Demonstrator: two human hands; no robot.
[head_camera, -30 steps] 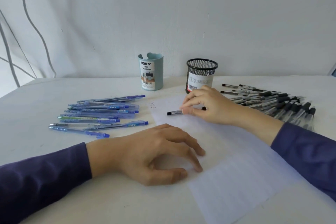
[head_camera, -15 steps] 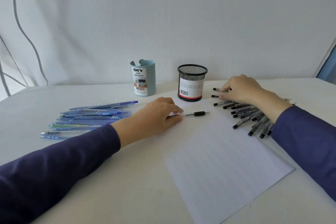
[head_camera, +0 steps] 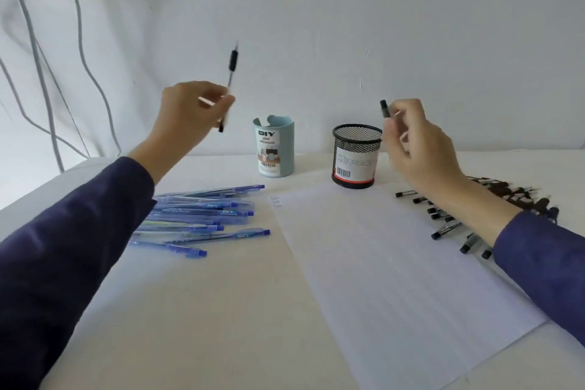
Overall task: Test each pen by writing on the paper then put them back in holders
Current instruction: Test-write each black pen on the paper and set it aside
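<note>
My left hand (head_camera: 193, 111) is raised above the table and pinches a black pen (head_camera: 232, 66) upright, left of the teal holder (head_camera: 274, 149). My right hand (head_camera: 418, 142) is lifted beside the black mesh holder (head_camera: 356, 155) and grips a second black pen (head_camera: 385, 109), only its top end showing. The white paper (head_camera: 395, 269) lies flat in front, with three small written marks at its top left corner. Several blue pens (head_camera: 202, 215) lie in a heap to the left, and several black pens (head_camera: 443, 215) lie to the right, partly hidden by my right arm.
The white table (head_camera: 221, 310) meets a white wall behind the holders. White cables (head_camera: 82, 57) hang down the wall at far left. Both holders stand near the back edge, about a hand's width apart.
My left hand picked the black pen off the paper and lifted it high. My right hand rose from the black pen heap with another pen in it.
</note>
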